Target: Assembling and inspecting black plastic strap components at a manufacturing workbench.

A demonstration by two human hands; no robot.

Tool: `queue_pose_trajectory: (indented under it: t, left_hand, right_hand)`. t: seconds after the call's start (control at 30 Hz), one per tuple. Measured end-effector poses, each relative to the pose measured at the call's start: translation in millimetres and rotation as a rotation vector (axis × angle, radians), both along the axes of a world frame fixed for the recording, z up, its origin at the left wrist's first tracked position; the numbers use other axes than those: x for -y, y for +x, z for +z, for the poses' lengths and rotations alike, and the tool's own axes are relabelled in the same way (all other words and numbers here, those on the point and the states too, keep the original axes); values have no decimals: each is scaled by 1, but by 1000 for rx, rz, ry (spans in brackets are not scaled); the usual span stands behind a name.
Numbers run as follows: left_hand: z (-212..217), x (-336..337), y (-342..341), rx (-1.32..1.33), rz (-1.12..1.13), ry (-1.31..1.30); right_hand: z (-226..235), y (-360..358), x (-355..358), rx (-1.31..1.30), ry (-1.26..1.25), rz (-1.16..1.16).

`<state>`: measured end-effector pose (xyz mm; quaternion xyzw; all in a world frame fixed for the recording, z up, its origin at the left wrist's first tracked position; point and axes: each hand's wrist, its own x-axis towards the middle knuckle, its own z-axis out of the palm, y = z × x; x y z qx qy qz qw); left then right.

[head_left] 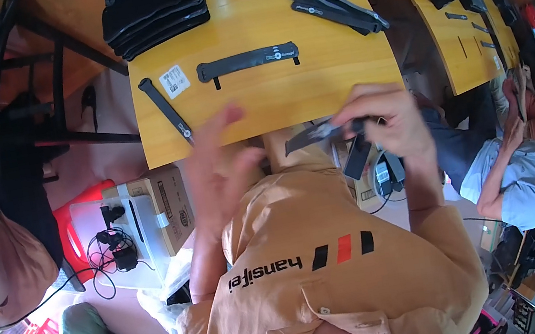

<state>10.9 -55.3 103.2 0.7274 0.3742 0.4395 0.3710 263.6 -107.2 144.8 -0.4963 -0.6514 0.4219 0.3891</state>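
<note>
Over my lap, just off the table's near edge, my right hand [390, 119] is closed round a black strap [308, 137]. One end sticks out to the left of the fingers, and a dark end hangs below them. Blurred by motion, my left hand [216, 175] holds nothing, with thumb and fingers apart. A single black strap [165, 110] lies slantwise on the table beyond it. Farther in, another black strap [246, 63] with a pale print lies crosswise over two small dark marks. Beside these is a white printed label [175, 81].
On the yellow table [271, 106], a stack of black straps [155, 17] stands far left and a loose strap pile [336, 8] lies far right. Left below is a cardboard box [170, 208] beside cables [114, 245]. Co-workers sit at both sides, one near another yellow table [458, 57].
</note>
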Motion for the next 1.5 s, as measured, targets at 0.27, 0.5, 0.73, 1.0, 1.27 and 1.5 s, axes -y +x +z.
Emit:
queue_pose_trajectory:
  t: [0.27,0.5,0.73,1.0,1.27,1.5]
  left_hand:
    - [-30,-22,7,-79,-457,-794]
    - [-72,-60,-17,-56,-319,-727]
    - [-88,-92,6,61,154,-778]
    - [-111,-105,10,38,288,-694]
    - [-117,-116,14,73,346,-655]
    - [-122,-118,13,63,366,-645]
  right_hand:
    - [-47,3,-16,-199,-252,-224]
    - [-102,16,-41,-324,-426,-438]
    - [-136,17,-76,-307,-382,-561]
    - [-161,16,-96,-260,-239,-605]
    - [-173,20,-95,-314,-282,-635]
    - [-174,20,-98,-286,-244,-647]
